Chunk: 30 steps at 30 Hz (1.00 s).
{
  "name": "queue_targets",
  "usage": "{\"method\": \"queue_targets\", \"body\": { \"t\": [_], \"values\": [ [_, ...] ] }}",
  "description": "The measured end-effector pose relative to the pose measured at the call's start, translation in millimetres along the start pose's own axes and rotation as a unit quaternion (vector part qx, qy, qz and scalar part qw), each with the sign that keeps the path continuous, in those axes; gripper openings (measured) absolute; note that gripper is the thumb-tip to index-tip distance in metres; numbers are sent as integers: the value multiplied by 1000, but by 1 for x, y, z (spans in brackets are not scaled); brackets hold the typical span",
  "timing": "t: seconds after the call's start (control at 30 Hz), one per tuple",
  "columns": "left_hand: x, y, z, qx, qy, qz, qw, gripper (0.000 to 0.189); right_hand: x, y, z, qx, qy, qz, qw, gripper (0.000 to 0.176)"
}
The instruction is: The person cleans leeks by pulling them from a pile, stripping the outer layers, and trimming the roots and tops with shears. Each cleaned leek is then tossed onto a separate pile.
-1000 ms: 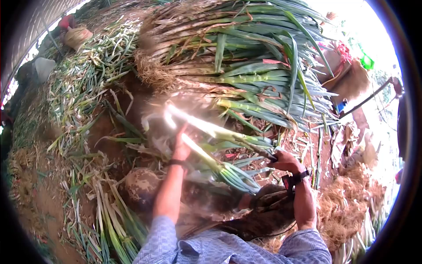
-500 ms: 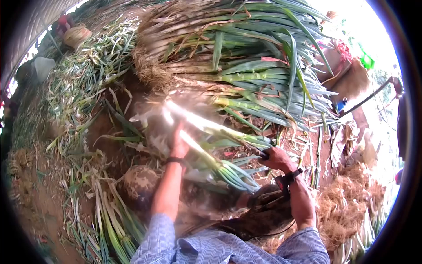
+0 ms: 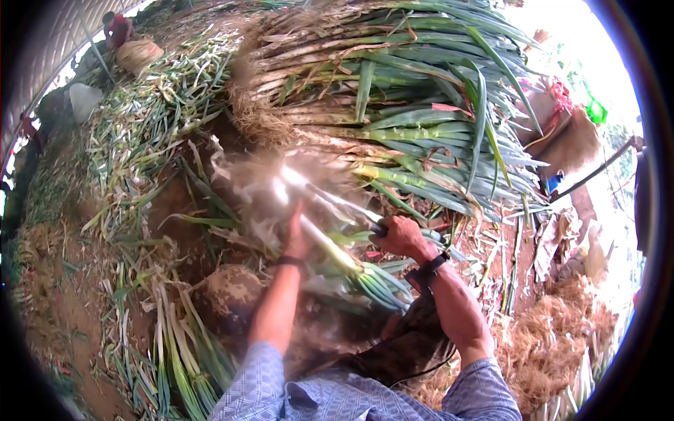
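Observation:
My left hand (image 3: 296, 235) is closed around a long green onion (image 3: 328, 251), whose white shank runs toward my body and ends in green leaves. Blurred loose skins (image 3: 246, 179) surround its bright root end. In my right hand (image 3: 404, 238), fingers wrapped, is a thin rod-like tool (image 3: 344, 203) with a dark handle; its tip points at the onion's root end and is lost in the blur. Just beyond both hands lies a big pile of untrimmed green onions (image 3: 421, 126), roots to the left and leaves to the right.
Cut leaves and peelings (image 3: 154, 133) cover the ground at left. Several green onions (image 3: 179, 337) lie at lower left. Dry fibrous roots (image 3: 554, 337) are heaped at lower right. A bent bar (image 3: 597, 168) juts in from the right. Another person (image 3: 118, 29) is at the far upper left.
My right hand has moved left with the tool, closer to my left hand. My left hand keeps hold of the green onion. The whole view has shifted slightly.

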<state>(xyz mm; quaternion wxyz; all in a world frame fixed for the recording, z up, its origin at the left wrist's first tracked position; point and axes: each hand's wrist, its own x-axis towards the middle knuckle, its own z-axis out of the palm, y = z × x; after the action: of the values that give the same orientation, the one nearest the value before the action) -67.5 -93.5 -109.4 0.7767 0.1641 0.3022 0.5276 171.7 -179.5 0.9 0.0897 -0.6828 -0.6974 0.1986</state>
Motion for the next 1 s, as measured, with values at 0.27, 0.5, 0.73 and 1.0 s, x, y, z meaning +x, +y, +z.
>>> {"method": "queue_targets", "body": {
  "t": [0.27,0.5,0.73,1.0],
  "values": [
    [3,-6,-14,105,-6,47,993,47,19,-22,2,9,-52,1,999,40],
    [-8,3,2,10,-11,-27,1000,47,-5,5,-27,-33,-73,46,996,43],
    [8,-21,-12,2,72,15,997,38,-44,19,-33,-94,-159,-17,983,49],
    [1,-16,-6,0,71,-26,997,35,-46,8,-50,-23,-183,44,982,60]
  ]
}}
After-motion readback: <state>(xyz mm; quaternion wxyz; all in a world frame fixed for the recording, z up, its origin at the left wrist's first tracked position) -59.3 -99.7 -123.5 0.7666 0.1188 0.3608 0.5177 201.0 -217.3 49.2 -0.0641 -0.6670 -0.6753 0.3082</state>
